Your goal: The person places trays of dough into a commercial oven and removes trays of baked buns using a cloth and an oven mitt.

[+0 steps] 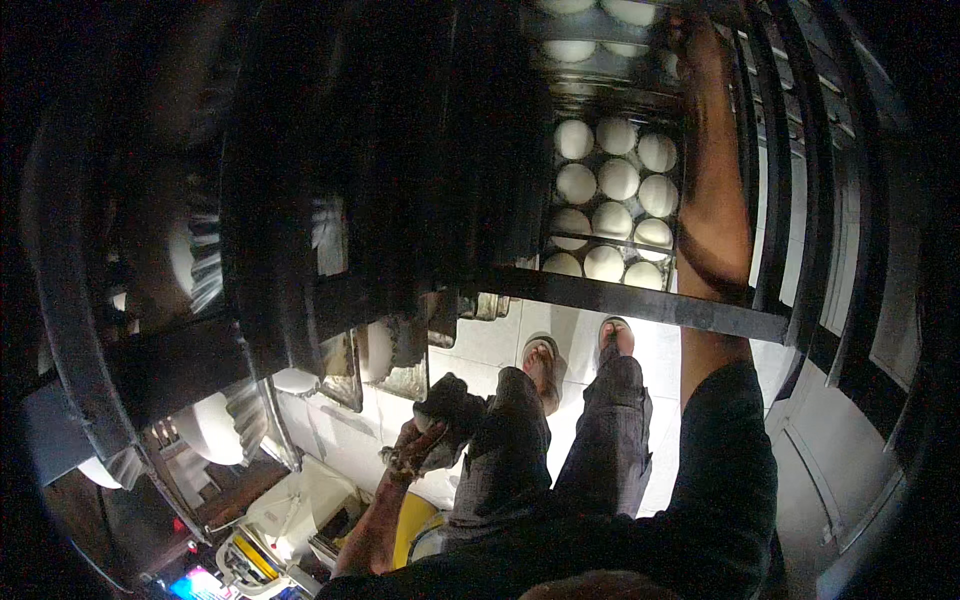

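Observation:
My right arm reaches up through a dark metal rack [640,303]. My right hand [685,45] is at the right edge of an upper tray [610,75]; its fingers are lost in shadow. Smooth, round white pieces like dough balls [617,180] sit in rows on a tray just below, beside my forearm. Lower down on the left, my left hand [415,447] is closed around a bunched dark cloth [450,408], held away from the rack near my leg.
More trays [405,375] with white pieces stick out of the rack at the left. Upright bars [765,160] stand right of my arm. Below lie pale floor tiles [490,335], and a cream-coloured machine or bin [300,505] with a lit screen [200,583] near it.

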Tool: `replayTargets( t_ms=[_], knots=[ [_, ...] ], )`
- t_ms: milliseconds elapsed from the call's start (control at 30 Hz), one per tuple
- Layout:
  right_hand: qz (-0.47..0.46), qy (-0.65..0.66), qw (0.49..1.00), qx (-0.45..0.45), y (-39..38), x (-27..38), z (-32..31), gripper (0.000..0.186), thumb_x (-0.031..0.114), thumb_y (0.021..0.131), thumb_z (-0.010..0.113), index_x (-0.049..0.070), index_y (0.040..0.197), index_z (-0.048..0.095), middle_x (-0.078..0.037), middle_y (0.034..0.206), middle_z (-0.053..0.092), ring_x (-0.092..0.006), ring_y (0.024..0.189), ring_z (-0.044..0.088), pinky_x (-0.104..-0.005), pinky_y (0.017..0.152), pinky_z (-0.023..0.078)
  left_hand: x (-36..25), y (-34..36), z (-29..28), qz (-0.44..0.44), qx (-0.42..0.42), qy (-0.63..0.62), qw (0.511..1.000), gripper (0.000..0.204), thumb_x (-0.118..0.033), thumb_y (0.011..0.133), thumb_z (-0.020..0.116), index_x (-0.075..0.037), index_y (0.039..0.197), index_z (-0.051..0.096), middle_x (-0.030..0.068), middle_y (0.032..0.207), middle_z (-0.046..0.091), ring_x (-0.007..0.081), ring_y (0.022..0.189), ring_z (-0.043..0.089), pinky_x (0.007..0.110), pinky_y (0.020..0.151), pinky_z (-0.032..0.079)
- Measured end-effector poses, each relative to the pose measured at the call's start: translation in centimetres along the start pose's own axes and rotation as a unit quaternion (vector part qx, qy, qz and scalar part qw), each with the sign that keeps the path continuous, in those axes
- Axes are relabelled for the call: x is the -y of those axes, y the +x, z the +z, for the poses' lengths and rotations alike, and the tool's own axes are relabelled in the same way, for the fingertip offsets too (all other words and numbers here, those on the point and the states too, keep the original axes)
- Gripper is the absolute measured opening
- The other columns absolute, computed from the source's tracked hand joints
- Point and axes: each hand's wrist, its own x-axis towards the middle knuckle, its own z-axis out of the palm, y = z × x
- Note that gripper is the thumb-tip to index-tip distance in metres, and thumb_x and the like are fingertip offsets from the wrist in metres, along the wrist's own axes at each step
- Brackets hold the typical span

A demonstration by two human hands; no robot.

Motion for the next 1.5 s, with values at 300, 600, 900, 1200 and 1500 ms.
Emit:
replayTargets(
  t_ms=[300, 600, 900, 1200, 1500],
  knots=[
    [-0.021, 0.077, 0.995, -0.067, -8.8, 0.0, -3.2, 0.02, 0.022, 0.094, 0.05, 0.005, 0.095, 0.061, -0.006, 0.079, 0.062, -0.0167, 0.072, 0.059, -0.0304, 0.063, 0.047, 1.1, 2.0, 3.2, -0.051, 0.057, -0.218, 0.973, 0.049, -0.024, 0.091, 0.065, -0.004, 0.131, 0.047, 0.0101, 0.124, 0.056, 0.0209, 0.11, 0.056, 0.035, 0.091, 0.049],
    [0.069, 0.157, 0.958, -0.23, -31.3, 0.4, -8.7, 0.013, 0.011, 0.089, 0.051, 0.0, 0.083, 0.057, -0.012, 0.073, 0.059, -0.0175, 0.061, 0.055, -0.0275, 0.051, 0.045, 3.2, 11.6, 10.8, -0.034, 0.134, -0.483, 0.864, 0.048, -0.028, 0.089, 0.064, -0.007, 0.129, 0.048, 0.0169, 0.141, 0.042, 0.0302, 0.125, 0.047, 0.04, 0.098, 0.047],
    [0.211, 0.005, 0.962, -0.171, -45.9, 4.9, -12.7, 0.034, 0.032, 0.098, 0.048, 0.001, 0.104, 0.058, -0.009, 0.086, 0.062, -0.0171, 0.077, 0.058, -0.0301, 0.072, 0.045, 2.5, 17.9, 13.1, -0.003, 0.074, -0.414, 0.907, 0.048, -0.028, 0.091, 0.058, -0.006, 0.132, 0.045, 0.015, 0.139, 0.043, 0.0279, 0.123, 0.047, 0.038, 0.099, 0.046],
    [0.152, -0.185, 0.957, -0.164, -39.1, 8.1, -18.3, 0.053, 0.042, 0.101, 0.041, -0.006, 0.117, 0.055, -0.011, 0.108, 0.062, -0.019, 0.098, 0.056, -0.0328, 0.09, 0.043, 3.2, 15.6, 11.0, 0.044, 0.098, -0.277, 0.955, 0.048, -0.029, 0.094, 0.053, -0.006, 0.134, 0.042, 0.013, 0.138, 0.045, 0.0255, 0.122, 0.047, 0.036, 0.1, 0.044],
    [0.092, -0.18, 0.963, -0.18, -50.5, 5.4, -20.8, 0.038, 0.03, 0.102, 0.045, -0.002, 0.092, 0.063, -0.003, 0.083, 0.063, -0.0094, 0.074, 0.054, -0.0256, 0.069, 0.046, 5.6, 8.7, 6.9, 0.221, 0.158, 0.179, 0.946, 0.048, -0.03, 0.096, 0.047, -0.005, 0.137, 0.039, 0.0111, 0.137, 0.047, 0.0232, 0.121, 0.048, 0.034, 0.101, 0.043]
  ],
)
